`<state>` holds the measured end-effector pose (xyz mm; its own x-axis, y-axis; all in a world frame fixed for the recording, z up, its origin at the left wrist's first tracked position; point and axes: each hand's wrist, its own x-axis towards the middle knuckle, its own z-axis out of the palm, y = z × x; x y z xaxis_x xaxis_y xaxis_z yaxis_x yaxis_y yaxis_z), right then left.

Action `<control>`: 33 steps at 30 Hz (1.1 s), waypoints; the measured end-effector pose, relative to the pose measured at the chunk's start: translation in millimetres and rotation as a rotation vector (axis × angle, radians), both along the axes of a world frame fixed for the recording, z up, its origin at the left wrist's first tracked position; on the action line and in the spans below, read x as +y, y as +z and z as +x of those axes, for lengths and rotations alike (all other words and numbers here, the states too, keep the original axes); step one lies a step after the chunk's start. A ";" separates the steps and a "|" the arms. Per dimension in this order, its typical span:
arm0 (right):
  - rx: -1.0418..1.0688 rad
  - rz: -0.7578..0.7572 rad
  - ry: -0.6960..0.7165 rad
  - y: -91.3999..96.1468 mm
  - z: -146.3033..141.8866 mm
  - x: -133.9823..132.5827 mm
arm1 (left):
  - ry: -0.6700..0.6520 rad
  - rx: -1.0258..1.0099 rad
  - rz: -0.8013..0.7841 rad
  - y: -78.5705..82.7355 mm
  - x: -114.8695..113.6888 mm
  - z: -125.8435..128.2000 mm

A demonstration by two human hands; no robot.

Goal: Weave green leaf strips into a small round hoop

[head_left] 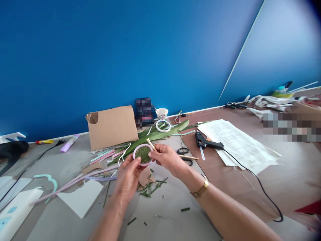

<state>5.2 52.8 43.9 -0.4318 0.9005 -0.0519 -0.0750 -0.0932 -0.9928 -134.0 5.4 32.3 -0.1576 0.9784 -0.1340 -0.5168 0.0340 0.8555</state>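
Note:
A small round piece (142, 154) with a lilac rim and a green, leafy-looking middle is held above the table. My left hand (129, 175) grips its lower left edge, thumb on the rim. At its right edge is my right hand (167, 157), closed, with the thumb touching the rim and a pale thin stick (151, 145) between its fingers. Below my hands lie cut green leaf strips (156, 188) and a scrap of brown card (145, 177). Just behind them, long green leaves (160, 135) stretch across the table, with a white ring (163, 126) on top.
A black glue gun (209, 142) with a trailing cord lies right, beside printed sheets (240, 144). Black-handled scissors (183, 151) are near my right wrist. Cardboard (112, 129) and a paper cup (162, 114) stand by the blue wall. Pastel strips (72, 182) lie left.

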 end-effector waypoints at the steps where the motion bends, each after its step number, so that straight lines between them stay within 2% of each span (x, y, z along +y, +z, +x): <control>1: -0.012 0.001 -0.003 1.1 0.8 -0.3 | 0.010 -0.011 -0.006 0.0 0.3 -0.2; 4: -0.019 -0.007 -0.070 3.3 2.5 -0.6 | 0.056 -0.092 -0.031 0.2 1.6 -2.5; 8: 0.112 -0.084 -0.181 1.8 1.3 0.5 | 0.133 -0.213 -0.075 -0.6 3.4 -7.3; 11: 0.193 -0.142 -0.135 0.2 -0.1 0.9 | 0.153 -0.256 -0.117 0.0 4.0 -9.3; 15: 0.202 -0.158 -0.060 0.2 -1.5 -0.6 | 0.147 -0.294 -0.169 2.9 3.7 -8.4; 22: 0.129 -0.055 -0.013 -2.4 -4.8 -2.6 | 0.104 -0.296 -0.210 2.9 1.2 -5.1; 26: 0.159 -0.053 -0.013 -5.2 -4.9 -1.2 | 0.035 -0.278 -0.229 0.6 -0.1 -4.2; 33: 0.283 -0.256 0.046 -2.4 -2.3 -0.2 | -0.043 -0.249 -0.259 -1.6 -0.6 -6.0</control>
<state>3.0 52.6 41.5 -0.5007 0.8532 -0.1459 -0.3327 -0.3453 -0.8775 -140.1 4.9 30.7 -0.0487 0.9120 -0.4073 -0.7016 0.2590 0.6638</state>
